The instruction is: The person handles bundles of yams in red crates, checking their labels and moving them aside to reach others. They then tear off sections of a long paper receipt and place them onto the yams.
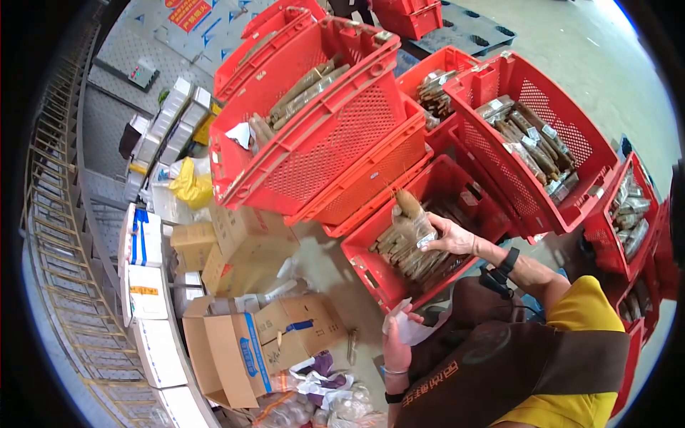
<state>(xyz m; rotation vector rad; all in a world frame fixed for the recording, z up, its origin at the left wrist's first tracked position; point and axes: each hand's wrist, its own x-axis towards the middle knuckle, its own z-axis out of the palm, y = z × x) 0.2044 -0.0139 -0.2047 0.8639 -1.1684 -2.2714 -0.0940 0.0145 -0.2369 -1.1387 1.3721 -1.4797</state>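
My right hand (453,237) grips a pack of brown yams (408,207) in clear film, its hairy tips pointing up and away. It is held over a red crate (364,274) where many thin yams (405,250) lie side by side. Lower down, near the crate's front corner, my left hand (397,348) has its fingers closed around a crumpled white sheet (414,329), which looks like thin plastic or paper. A dark apron (492,371) covers my front.
Stacked red crates with wrapped yams stand ahead (307,143) and to the right (542,135). An open cardboard box (235,357) and bagged items (342,403) are at the lower left. White foam boxes (146,292) line the railing (57,285).
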